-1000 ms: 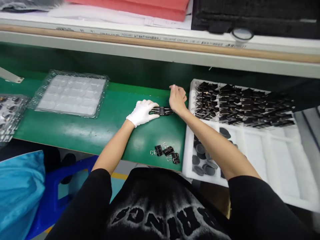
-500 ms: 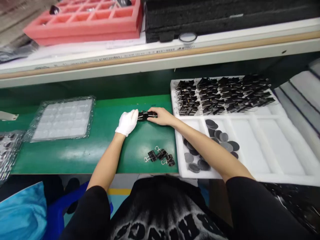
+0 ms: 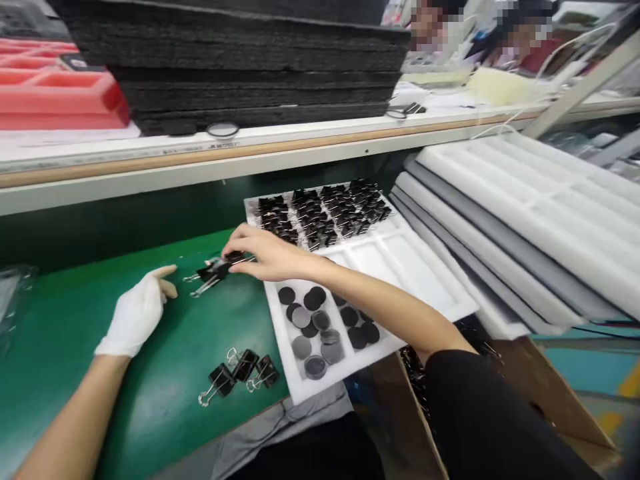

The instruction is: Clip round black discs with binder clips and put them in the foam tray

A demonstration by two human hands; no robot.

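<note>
My right hand [image 3: 267,253] is bare and closed on black binder clips [image 3: 215,270] with silver wire handles, held just above the green table beside the white tray. How many clips are in the grip, and what they clamp, I cannot make out. My left hand [image 3: 137,310], in a white glove with bare thumb and fingertip showing, is apart from them to the left, fingers loosely stretched and nothing in them. Three loose binder clips [image 3: 245,365] lie on the table below. The white foam tray [image 3: 287,370] bears rows of clipped pieces [image 3: 313,217] at its back.
Dark round discs [image 3: 320,320] lie in the tray's front compartments. Stacked white and grey foam trays [image 3: 500,220] lean at the right. A shelf edge [image 3: 300,150] crosses behind, carrying black foam [image 3: 250,73] and a red foam tray [image 3: 75,100]. A cardboard box [image 3: 560,407] stands below right.
My left hand has let go of the clips and moved left. My right hand still holds them, now closer to the tray. The view has turned to the right.
</note>
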